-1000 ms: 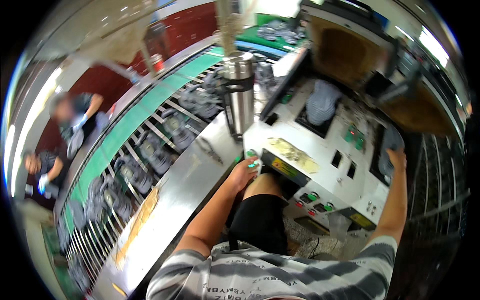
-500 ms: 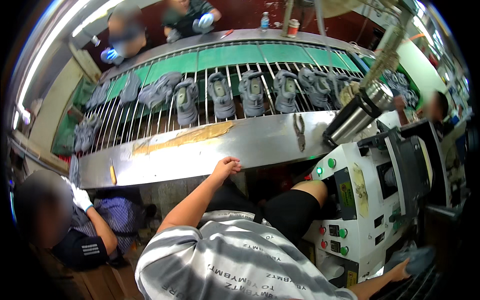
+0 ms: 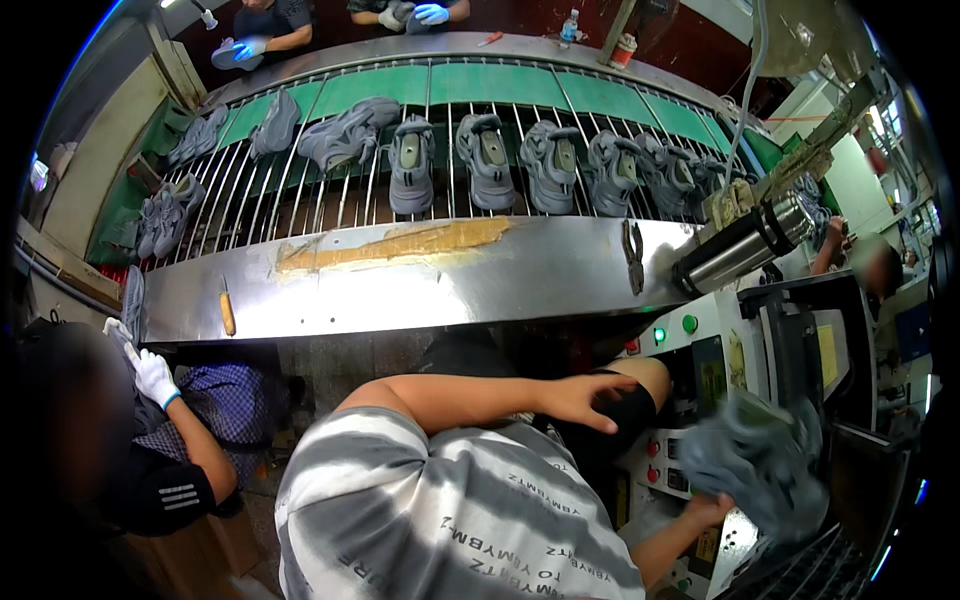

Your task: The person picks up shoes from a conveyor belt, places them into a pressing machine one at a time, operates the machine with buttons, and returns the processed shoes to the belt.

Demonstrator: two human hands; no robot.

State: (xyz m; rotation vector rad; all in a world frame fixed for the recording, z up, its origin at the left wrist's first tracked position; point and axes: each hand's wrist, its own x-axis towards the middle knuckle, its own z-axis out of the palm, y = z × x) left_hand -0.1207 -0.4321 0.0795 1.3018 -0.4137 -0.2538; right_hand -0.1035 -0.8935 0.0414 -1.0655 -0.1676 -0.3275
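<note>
A grey sneaker (image 3: 755,465) is gripped in my right hand (image 3: 708,512) at the lower right, in front of a white machine (image 3: 728,318). Motion smears it, and I cannot tell whether a second shoe is with it. My left hand (image 3: 585,400) reaches across my lap toward the sneaker, fingers spread and nothing in them; a gap still separates the two. Above my lap runs a steel ledge (image 3: 400,300), with a row of grey shoes (image 3: 485,165) standing on the metal bars behind it.
Pliers (image 3: 632,258), an awl-like tool with a yellow handle (image 3: 227,312) and a steel flask (image 3: 740,245) lie along the ledge. A co-worker's gloved hand (image 3: 155,378) is at the left. Gloved hands (image 3: 248,48) work across the conveyor.
My right hand has brought the grey sneaker up and inward from the lower right. My left hand has moved right and down from the ledge's edge, and its fingers have spread.
</note>
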